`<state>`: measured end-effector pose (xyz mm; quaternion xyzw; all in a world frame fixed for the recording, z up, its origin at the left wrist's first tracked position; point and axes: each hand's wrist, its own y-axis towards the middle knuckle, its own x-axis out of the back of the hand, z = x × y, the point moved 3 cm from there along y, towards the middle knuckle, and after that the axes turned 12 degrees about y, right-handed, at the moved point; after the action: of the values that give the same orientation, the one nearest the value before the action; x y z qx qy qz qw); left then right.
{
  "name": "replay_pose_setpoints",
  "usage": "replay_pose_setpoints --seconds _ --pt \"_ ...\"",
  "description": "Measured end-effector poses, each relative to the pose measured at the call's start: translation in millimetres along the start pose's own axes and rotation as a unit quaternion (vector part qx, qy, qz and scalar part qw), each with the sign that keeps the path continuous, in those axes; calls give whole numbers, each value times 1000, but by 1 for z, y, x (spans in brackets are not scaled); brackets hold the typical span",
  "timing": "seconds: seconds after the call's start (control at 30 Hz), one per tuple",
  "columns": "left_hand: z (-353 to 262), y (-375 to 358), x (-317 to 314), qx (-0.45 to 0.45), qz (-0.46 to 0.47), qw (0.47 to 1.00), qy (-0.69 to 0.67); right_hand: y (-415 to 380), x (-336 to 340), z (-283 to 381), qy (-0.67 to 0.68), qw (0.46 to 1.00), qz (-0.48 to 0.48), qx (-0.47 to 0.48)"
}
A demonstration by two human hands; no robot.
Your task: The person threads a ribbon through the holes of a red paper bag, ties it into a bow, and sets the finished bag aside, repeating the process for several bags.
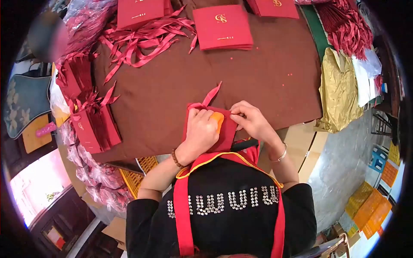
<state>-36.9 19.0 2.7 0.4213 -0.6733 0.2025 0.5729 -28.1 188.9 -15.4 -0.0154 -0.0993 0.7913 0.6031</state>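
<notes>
A small red paper bag (228, 131) lies at the near edge of the brown cloth-covered table (258, 73). My left hand (200, 131) presses on the bag's left part, and an orange piece shows by its fingers. My right hand (251, 120) pinches the bag's top right edge. A red ribbon (211, 95) sticks up from the bag's top left corner.
Loose red ribbons (142, 41) lie at the far left. A stack of red folded bags (223, 28) sits at the far middle, more stacks (92, 127) at the left edge. Gold wrapping (337, 90) and red tassels (344, 26) are on the right.
</notes>
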Motion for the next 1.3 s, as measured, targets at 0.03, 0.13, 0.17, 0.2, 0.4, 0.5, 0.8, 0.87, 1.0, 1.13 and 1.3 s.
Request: replay_pose_setpoints --seconds 0.03,0.13,0.17,0.2,0.4,0.5,0.8,0.87,1.0,1.13,1.3 --pt "0 0 0 -2 -6 1000 4 0 1 -1 52 998 6 -37" --pt "1 1 1 19 -2 1000 -12 1 2 -2 144 984 21 -102" --pt "2 0 0 19 -1 1000 -12 1 2 -3 183 974 28 -130" --pt "4 -1 -2 30 0 999 -21 1 2 -5 184 974 28 -131" --pt "6 -2 0 48 6 998 -40 0 3 -11 226 963 42 -138" --pt "3 -2 2 39 -1 998 -41 -1 2 -10 231 961 44 -142" --pt "-13 1 11 11 -3 999 37 -5 0 2 198 973 58 -98" --pt "-15 1 11 15 0 999 47 -7 0 7 187 979 58 -54" --pt "-14 -1 12 -3 -41 999 31 -6 1 1 44 995 60 71" --pt "-12 6 13 -38 -50 997 38 -3 -8 12 -16 1000 18 10" --pt "-11 9 12 -82 -23 995 57 0 -11 -6 10 995 56 88"
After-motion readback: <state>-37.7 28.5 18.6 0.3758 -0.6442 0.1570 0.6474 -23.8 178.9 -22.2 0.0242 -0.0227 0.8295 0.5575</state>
